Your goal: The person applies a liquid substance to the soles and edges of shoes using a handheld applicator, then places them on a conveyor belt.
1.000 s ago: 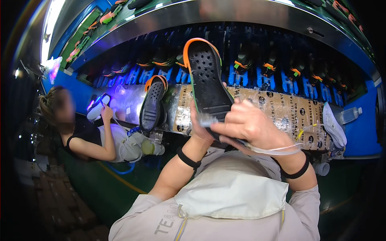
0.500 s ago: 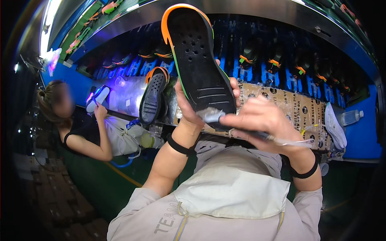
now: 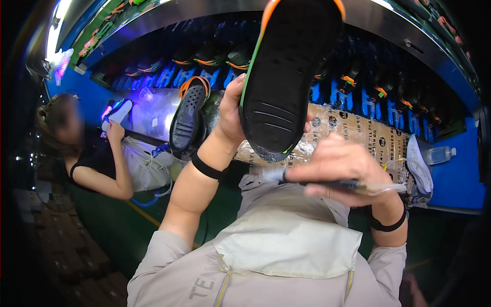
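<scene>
My left hand (image 3: 231,115) is closed around a black shoe sole (image 3: 279,97) with an orange and green rim, holding it up with its ridged face toward me. Part of the sole's orange end runs past the top edge of the view. In my right hand (image 3: 340,166) is a brush (image 3: 353,185) with a dark handle and a clear tube at its back end. Its pale bristle end is blurred and sits just below the sole's near end, apart from it. A second black sole (image 3: 188,123) with an orange rim lies on the bench to the left.
Printed cardboard (image 3: 371,135) covers the bench before me. At the right are a white shoe piece (image 3: 419,163) and a clear bottle (image 3: 441,155). Beyond runs a line of blue holders (image 3: 371,105) carrying shoes. On the left a person (image 3: 97,171) holds a light-coloured shoe piece (image 3: 117,113).
The sole has moved up and to the right with my left hand. The brush has left the sole's near end and dropped slightly below it.
</scene>
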The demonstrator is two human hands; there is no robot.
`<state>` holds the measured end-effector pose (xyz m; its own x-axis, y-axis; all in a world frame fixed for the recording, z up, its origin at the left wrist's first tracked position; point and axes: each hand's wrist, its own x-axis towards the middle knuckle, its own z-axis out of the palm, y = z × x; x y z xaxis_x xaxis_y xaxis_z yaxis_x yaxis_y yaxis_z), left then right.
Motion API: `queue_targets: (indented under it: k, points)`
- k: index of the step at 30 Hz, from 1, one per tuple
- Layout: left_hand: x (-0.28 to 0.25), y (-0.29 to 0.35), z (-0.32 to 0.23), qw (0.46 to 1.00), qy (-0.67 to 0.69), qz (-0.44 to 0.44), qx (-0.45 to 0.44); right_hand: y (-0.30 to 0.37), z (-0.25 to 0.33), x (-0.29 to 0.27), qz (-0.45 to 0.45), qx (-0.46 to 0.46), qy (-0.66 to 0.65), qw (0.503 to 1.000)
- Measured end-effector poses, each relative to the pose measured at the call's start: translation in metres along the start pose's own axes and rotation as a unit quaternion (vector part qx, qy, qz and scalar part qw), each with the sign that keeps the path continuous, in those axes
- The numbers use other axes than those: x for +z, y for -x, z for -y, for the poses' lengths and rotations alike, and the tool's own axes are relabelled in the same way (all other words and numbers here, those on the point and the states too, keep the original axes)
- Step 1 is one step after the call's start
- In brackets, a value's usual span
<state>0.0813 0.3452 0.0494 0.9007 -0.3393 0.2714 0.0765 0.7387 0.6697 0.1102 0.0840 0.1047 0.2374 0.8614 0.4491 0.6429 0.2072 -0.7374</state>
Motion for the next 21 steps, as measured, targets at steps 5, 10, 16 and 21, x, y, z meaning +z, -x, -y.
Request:
queue_targets:
  k: [5,10,16,21]
  points:
    - [-0.011,-0.006,-0.008,0.993,-0.08,-0.082,-0.036,-0.001,-0.004,0.002,0.052,-0.012,0.139,0.989]
    - [-0.02,-0.013,-0.014,0.991,-0.101,-0.055,-0.071,0.0,-0.006,0.002,0.024,0.008,0.151,0.988]
    - [-0.019,-0.02,-0.019,0.969,-0.114,-0.154,-0.159,0.003,-0.007,0.002,0.071,-0.03,0.106,0.991]
    - [-0.015,-0.024,-0.021,0.963,-0.14,-0.116,-0.198,0.005,-0.009,0.005,0.075,-0.012,0.201,0.977]
